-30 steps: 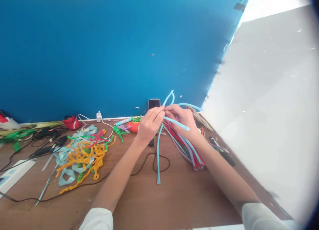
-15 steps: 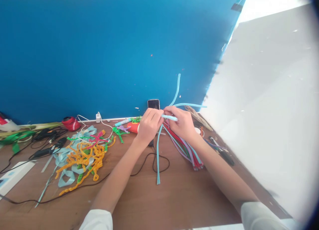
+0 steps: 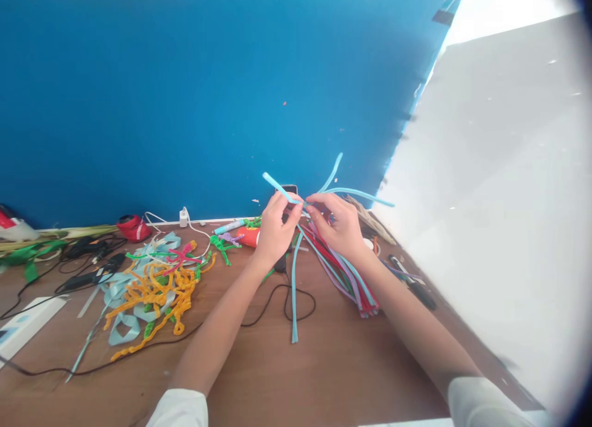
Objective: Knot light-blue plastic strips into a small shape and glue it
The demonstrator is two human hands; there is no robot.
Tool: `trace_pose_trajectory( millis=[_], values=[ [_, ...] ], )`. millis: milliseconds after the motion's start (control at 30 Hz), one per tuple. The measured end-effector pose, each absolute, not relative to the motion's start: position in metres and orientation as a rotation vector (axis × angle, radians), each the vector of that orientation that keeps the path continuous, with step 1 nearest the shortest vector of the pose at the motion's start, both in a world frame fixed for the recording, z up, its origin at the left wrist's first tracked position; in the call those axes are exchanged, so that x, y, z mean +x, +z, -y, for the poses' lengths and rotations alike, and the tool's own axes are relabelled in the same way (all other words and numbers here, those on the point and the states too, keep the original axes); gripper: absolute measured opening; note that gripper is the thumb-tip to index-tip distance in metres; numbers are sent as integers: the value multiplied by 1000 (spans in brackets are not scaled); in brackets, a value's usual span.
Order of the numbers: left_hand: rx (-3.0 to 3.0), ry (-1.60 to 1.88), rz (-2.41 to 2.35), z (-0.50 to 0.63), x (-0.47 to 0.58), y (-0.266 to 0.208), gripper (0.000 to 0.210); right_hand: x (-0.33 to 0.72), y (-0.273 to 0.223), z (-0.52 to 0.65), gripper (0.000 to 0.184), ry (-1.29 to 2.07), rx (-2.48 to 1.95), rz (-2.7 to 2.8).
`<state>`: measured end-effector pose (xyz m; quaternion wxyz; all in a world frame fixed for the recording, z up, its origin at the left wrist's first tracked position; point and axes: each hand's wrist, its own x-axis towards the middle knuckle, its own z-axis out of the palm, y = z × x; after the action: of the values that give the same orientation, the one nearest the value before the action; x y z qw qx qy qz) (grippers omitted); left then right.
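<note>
Light-blue pipe cleaners meet between my two hands, with strands sticking out up-left, up-right, right and straight down. My left hand pinches them near the crossing, thumb and fingertips together, and one strand slants up-left past its fingers. Close beside it, my right hand has thumb and index finger closed at the same crossing; the exact contact is too small to make out. Behind and below the right hand lies a bundle of red, purple and blue pipe cleaners on the table. A phone stands partly hidden behind my left hand.
Left on the brown table is a tangle of orange pipe cleaners with blue ribbon. A power strip, black cable, red tape roll and dark marker lie around. A blue partition stands behind.
The short strand that pointed right across my right fingers now points up-left over my left hand. My right fingers have shifted to the crossing, and the upper strands have tilted slightly right.
</note>
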<state>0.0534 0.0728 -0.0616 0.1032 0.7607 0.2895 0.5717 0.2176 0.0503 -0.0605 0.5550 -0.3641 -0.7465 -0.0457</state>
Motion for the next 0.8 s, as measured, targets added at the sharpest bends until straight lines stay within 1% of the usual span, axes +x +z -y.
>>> trace_pose_trajectory(
  millis=[100,300,367,500,567,700,800],
  values=[
    [2129,1676,-864,-72,55,-62,13,217,-64,-50,14,-94,-849,1743],
    [1937,1641,-878,-75,53,-60,13,217,-65,-50,10,64,-772,1708],
    [1977,1655,-892,-75,51,-59,12,218,-64,-52,10,145,-818,1645],
    [2225,1642,-872,-75,50,-57,11,220,-64,-58,24,445,-830,1618],
    [2336,1639,-868,-75,50,-58,11,220,-64,-61,25,538,-817,1605],
    [2405,1644,-917,-74,51,-61,11,219,-63,-62,24,588,-793,1523],
    [2328,1632,-906,-74,53,-63,11,218,-60,-60,25,596,-793,1517]
  ],
)
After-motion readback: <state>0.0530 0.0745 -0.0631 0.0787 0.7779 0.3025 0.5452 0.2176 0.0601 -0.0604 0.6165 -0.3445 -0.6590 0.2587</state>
